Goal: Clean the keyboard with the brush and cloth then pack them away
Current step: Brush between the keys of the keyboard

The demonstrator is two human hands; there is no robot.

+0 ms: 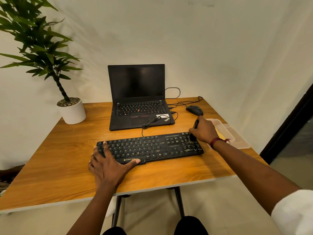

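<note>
**Brushing the numpad end, left hand bracing**

Count on the table [67,167]: we see one keyboard [152,148], one brush [194,131], one laptop [138,99], one mouse [194,110], one potted plant [69,106], one clear plastic container [237,138]. Two hands in view.

The keyboard is black and lies flat near the front-centre of the table, long side toward us, slightly skewed. Its cable [149,123] loops back over the laptop's palm rest. The laptop sits open behind it, screen dark. The mouse is right of the laptop, wired, well clear of the keyboard. The plant stands in a white pot at the far-left corner. The container is at the right edge, just beside the keyboard's right end; something yellow shows inside it, mostly hidden by our right wrist, so we can't say if that's the cloth.

Our left hand [108,165] is spread flat, fingers over the left-end keys, thumb stretched along the front edge by the logo.

Our right hand [205,131] is closed around the black brush handle, which sticks up past the thumb; the bristle end touches the numpad keys at the top-right corner. A red thread band sits on that wrist.
</note>
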